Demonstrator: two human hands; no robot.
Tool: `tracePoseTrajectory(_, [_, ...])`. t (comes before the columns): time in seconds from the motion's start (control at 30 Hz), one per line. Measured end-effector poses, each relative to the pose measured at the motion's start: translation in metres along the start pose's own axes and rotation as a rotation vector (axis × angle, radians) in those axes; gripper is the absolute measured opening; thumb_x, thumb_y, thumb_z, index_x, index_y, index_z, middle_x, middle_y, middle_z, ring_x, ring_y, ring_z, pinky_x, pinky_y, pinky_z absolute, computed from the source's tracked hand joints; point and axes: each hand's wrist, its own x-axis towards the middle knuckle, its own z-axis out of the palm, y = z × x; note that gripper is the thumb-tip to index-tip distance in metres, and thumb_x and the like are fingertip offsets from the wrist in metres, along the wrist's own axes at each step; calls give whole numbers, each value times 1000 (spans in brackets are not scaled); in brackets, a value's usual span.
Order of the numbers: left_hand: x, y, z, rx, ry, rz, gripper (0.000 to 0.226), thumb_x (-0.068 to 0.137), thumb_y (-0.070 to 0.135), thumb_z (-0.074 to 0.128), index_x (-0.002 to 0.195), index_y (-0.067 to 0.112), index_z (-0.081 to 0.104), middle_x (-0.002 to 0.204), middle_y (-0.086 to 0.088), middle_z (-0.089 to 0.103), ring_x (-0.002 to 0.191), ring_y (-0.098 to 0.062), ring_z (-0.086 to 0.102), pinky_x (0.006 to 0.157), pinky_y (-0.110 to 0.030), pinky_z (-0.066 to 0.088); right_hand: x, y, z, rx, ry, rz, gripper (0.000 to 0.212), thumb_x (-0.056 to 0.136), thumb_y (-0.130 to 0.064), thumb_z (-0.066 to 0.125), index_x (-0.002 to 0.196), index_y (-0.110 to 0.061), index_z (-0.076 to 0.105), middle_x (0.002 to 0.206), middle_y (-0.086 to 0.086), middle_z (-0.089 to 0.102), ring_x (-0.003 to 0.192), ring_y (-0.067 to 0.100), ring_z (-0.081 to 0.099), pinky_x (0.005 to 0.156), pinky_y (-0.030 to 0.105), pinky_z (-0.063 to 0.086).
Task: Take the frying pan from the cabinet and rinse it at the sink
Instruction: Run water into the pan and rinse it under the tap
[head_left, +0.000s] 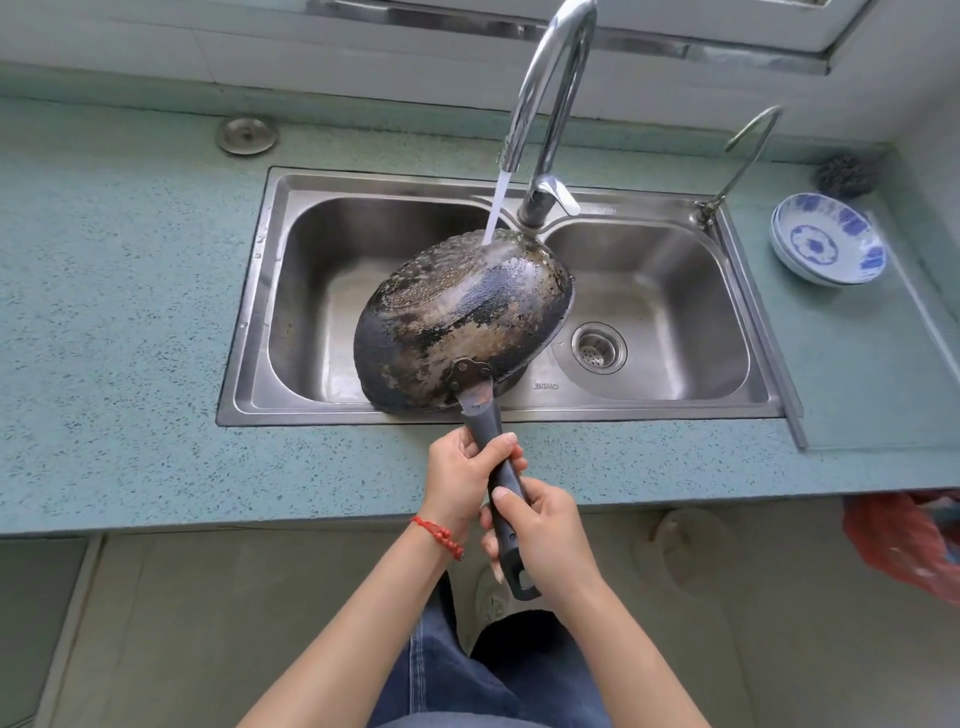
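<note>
Both the left hand (460, 475) and right hand (545, 535) grip the handle of the frying pan (462, 317), turned underside-up over the sink (649, 312), apparently wet beneath the faucet (550, 104) stream.

A two-basin sink (249, 332) is set into the bench (130, 312). The frying pan (462, 322) hangs bottom-up over the divider, under the tap (550, 104) behind it. Right of the sink sit stacked bowls (828, 247); behind them, a scourer (845, 175).
</note>
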Motion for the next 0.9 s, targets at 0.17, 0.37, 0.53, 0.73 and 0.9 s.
tracePoseTrajectory(0.17, [6, 1, 1, -45, -11, -25, 13, 82, 1, 59, 71, 5, 54, 49, 2, 64, 50, -8, 63, 51, -20, 52, 3, -5, 3, -40, 40, 2, 24, 91, -8, 44, 69, -4, 51, 53, 14, 52, 38, 24, 43, 37, 26, 38])
tracePoseTrajectory(0.37, [15, 5, 1, -148, -37, -42, 16, 84, -2, 55, 69, 4, 52, 49, 1, 62, 49, -9, 61, 48, -20, 50, 9, -12, 10, -149, 104, -28, 24, 91, -8, 44, 67, -6, 49, 50, 11, 50, 32, 17, 41, 37, 24, 37])
tracePoseTrajectory(0.53, [20, 6, 0, -201, -69, -61, 18, 85, -2, 52, 69, 4, 51, 48, 2, 62, 48, -8, 60, 48, -20, 50, 14, -9, 11, -188, 136, -51, 24, 89, -8, 44, 65, -9, 49, 45, 4, 49, 31, 14, 40, 39, 24, 36])
tracePoseTrajectory(0.73, [19, 6, -3, -214, -83, -63, 16, 85, -2, 52, 70, 3, 51, 49, 0, 61, 49, -9, 60, 49, -20, 50, 13, -8, 13, -183, 143, -58, 25, 89, -7, 44, 64, -9, 49, 44, 4, 48, 30, 15, 40, 39, 25, 36])
tracePoseTrajectory(0.9, [17, 7, -1, -160, -91, -26, 16, 84, -3, 54, 70, 4, 51, 49, 1, 62, 49, -9, 60, 50, -20, 51, 11, -10, 8, -107, 93, -38, 23, 89, -5, 45, 67, -8, 50, 58, 17, 50, 41, 23, 41, 38, 28, 38])
